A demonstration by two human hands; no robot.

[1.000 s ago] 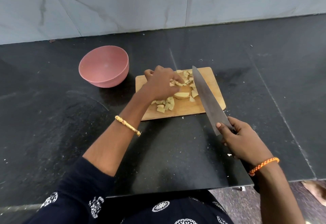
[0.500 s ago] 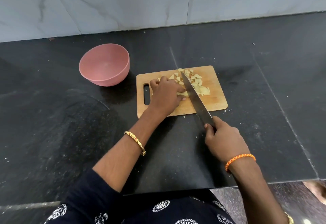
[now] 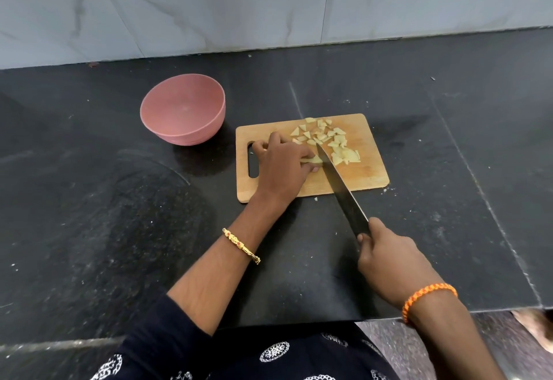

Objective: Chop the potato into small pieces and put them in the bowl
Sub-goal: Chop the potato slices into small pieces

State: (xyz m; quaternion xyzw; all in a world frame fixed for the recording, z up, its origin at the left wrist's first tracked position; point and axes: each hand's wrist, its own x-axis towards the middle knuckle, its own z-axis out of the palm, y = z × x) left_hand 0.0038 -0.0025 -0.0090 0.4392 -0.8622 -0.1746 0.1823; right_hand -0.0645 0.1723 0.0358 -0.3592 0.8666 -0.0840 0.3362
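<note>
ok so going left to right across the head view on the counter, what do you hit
round pink plastic bowl → left hand on the potato → pale chopped potato pieces on the wooden chopping board → right hand holding the knife

A home kitchen: a polished black speckled stone counter runs along a wall of pale grey marble-veined tiles. On the counter lie a rectangular wooden chopping board strewn with small pale-yellow potato pieces and, just beside it, a round pink plastic bowl.
</note>
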